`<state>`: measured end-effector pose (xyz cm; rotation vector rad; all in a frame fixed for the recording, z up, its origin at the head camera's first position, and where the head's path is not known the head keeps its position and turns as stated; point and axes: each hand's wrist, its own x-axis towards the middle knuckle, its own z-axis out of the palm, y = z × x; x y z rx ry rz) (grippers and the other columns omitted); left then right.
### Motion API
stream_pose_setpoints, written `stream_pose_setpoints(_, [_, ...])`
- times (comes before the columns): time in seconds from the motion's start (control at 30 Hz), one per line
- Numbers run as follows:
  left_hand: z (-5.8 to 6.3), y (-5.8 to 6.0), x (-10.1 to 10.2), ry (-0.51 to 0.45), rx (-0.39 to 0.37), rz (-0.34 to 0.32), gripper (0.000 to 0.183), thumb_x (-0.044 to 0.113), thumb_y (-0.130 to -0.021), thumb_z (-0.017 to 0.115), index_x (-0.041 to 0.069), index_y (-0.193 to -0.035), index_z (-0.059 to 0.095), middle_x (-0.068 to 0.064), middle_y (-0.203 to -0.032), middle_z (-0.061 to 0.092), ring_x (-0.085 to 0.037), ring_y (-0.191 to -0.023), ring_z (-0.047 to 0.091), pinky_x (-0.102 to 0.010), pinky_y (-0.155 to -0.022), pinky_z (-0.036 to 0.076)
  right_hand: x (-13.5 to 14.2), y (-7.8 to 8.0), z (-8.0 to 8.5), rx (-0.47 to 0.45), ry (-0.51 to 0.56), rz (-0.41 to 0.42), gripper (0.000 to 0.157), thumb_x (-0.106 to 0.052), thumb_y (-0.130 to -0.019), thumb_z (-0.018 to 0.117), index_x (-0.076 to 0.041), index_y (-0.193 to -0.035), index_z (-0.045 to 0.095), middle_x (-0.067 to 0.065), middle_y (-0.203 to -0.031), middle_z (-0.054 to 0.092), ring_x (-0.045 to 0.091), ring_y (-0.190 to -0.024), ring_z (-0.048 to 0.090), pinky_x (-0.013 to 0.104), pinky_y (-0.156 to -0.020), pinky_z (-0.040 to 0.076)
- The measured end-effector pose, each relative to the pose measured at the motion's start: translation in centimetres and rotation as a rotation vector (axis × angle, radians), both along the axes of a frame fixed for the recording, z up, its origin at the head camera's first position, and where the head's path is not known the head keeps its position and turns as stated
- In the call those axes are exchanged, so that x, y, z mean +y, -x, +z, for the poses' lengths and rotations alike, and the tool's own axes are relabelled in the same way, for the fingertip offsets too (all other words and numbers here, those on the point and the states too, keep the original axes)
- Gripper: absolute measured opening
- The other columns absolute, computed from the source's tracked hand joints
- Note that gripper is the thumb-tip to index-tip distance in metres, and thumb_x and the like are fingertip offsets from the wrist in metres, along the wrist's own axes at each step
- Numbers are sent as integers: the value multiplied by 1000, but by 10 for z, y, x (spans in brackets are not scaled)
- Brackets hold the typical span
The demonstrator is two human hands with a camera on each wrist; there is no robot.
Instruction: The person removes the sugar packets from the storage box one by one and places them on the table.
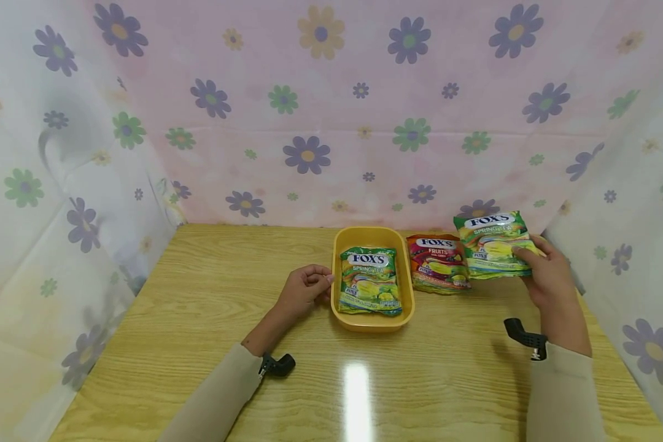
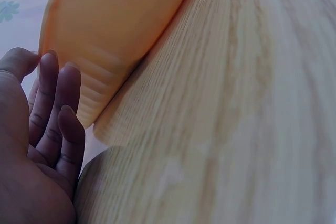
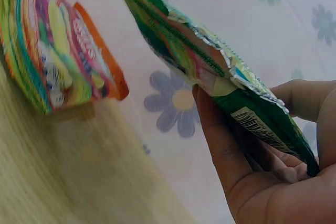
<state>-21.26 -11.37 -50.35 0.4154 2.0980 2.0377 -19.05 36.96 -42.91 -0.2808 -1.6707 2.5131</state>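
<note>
My right hand (image 1: 552,274) pinches a green FOX'S Spring Tea candy bag (image 1: 490,247) by its right edge, thumb on the front and fingers behind. The right wrist view shows this candy bag (image 3: 210,66) side-on, raised above the table. Just left of it, a red FOX'S Fruits candy bag (image 1: 438,264) lies beside the yellow tray (image 1: 372,323). A second green Spring Tea candy bag (image 1: 369,282) lies flat inside the tray. My left hand (image 1: 304,290) grips the tray's left rim between thumb and index finger; the other fingers curve loosely beside the wall (image 2: 115,19).
The wooden table (image 1: 243,258) runs back to a flower-printed cloth (image 1: 331,110) that hangs behind and on both sides. A black wrist mount (image 1: 276,366) sits on the left sleeve, another mount (image 1: 525,337) on the right. Glare marks the table in front of the tray.
</note>
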Motion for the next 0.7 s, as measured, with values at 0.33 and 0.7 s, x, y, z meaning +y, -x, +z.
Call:
stream_pose_setpoints(0.33, [-11,5,0,-19,2,21,32,27,-95,71,-2,-108,65,-11,-80,69,-35,-74,66,-35,-60,56,15,2,-17,-112,-49,-86,81,-11,-95,69,-10,-160,21,-6,-103,60,6,-83,68,22,-66,58])
stream_pose_setpoints(0.7, [-12,4,0,-18,19,21,32,31,-94,72,1,-106,66,-12,-81,70,-25,-71,67,-32,-60,57,28,1,-42,-159,27,-130,82,-6,-91,74,-14,-158,28,-7,-91,68,8,-78,69,25,-62,59])
